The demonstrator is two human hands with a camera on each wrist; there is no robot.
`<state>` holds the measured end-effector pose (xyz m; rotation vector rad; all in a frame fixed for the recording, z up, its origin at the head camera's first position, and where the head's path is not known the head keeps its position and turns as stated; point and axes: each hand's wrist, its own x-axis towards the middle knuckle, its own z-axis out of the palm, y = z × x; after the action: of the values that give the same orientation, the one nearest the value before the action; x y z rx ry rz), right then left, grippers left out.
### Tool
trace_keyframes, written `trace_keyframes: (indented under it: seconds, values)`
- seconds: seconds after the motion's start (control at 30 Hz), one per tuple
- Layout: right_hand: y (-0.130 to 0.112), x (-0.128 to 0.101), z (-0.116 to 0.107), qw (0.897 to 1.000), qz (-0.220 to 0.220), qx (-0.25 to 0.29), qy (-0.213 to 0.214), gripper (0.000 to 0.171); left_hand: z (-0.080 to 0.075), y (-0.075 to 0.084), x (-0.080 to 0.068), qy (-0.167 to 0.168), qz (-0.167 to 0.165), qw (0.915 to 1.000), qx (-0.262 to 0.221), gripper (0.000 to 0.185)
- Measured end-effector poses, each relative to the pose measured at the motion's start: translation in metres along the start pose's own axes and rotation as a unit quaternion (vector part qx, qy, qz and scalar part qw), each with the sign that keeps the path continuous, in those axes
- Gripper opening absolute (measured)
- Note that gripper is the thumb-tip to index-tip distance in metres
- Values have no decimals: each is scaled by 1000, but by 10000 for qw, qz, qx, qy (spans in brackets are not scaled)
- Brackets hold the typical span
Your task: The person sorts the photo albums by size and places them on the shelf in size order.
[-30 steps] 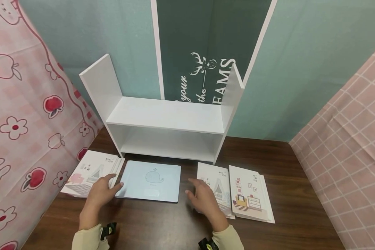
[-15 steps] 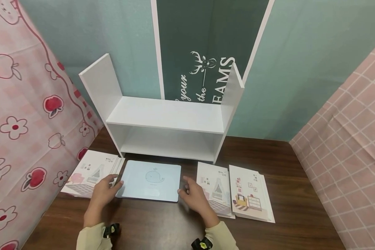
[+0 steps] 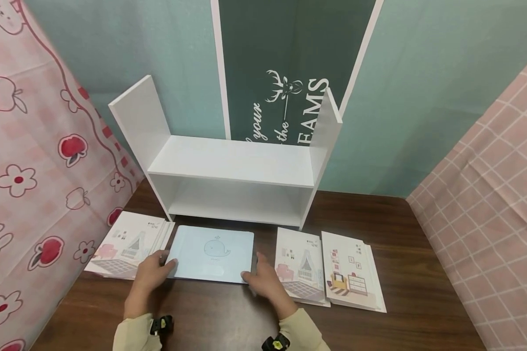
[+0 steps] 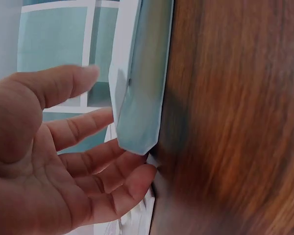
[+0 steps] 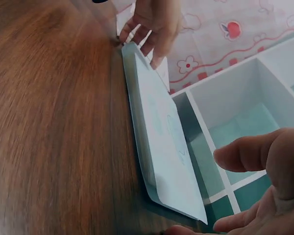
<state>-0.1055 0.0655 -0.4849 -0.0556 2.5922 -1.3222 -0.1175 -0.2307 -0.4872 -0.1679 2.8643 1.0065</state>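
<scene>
Both hands, left (image 3: 151, 274) and right (image 3: 263, 282), sit spread and loose-fingered at the near corners of the blue book (image 3: 211, 253), which lies flat on the table (image 3: 413, 292), not yet lifted, the shelf (image 3: 233, 165) behind bare.

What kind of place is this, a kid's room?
Probably a staged study corner: a wooden desk with a white shelf, picture booklets, and hung cloths as walls.

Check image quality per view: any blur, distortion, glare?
Head view: sharp, even light, no glare; wide-angle bend on the white shelf sides. Left wrist view: left hand in focus, wood table smeared. Right wrist view: blue book fairly crisp, right hand and near table soft.
</scene>
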Motion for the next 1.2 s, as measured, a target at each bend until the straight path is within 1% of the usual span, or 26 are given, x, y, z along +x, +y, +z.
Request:
trace_keyframes:
  seconds: [0.13,0.3,0.37,0.47,0.5,0.57,0.6,0.73,0.83,0.93,1.03,1.2]
  values:
    - [1,4,5,9991,267,280,185,71,2,3,1,39,-59,10000,46,44]
    - [2,10,14,9940,458,945,309,67,3,4,2,98,-309,9995,-23,41]
    - [2,11,18,9928,486,1047,331,64,3,4,2,132,-393,9991,-105,40]
    - [4,13,22,9917,497,1115,413,60,3,1,3,184,-426,9987,-229,40]
    - [5,13,24,9902,524,1217,434,59,3,1,3,199,-433,9984,-303,40]
    - [6,14,25,9829,628,1667,458,56,2,-1,2,218,-477,9975,-481,40]
    - [7,15,26,9776,667,1945,458,54,1,-2,2,219,-498,9969,-572,40]
    - [8,16,30,9452,824,3132,412,43,-2,-5,1,70,-604,9935,-967,43]
    - [8,15,33,9305,794,3551,426,41,-3,-6,2,-119,-611,9909,-1194,47]
    - [7,15,35,9283,688,3613,550,43,-3,-8,3,-195,-545,9889,-1372,46]
    - [7,14,36,9318,603,3524,632,44,-3,-11,3,-195,-532,9870,-1504,45]
    - [10,14,35,9371,566,3395,584,45,1,-13,1,-214,-586,9815,-1813,44]
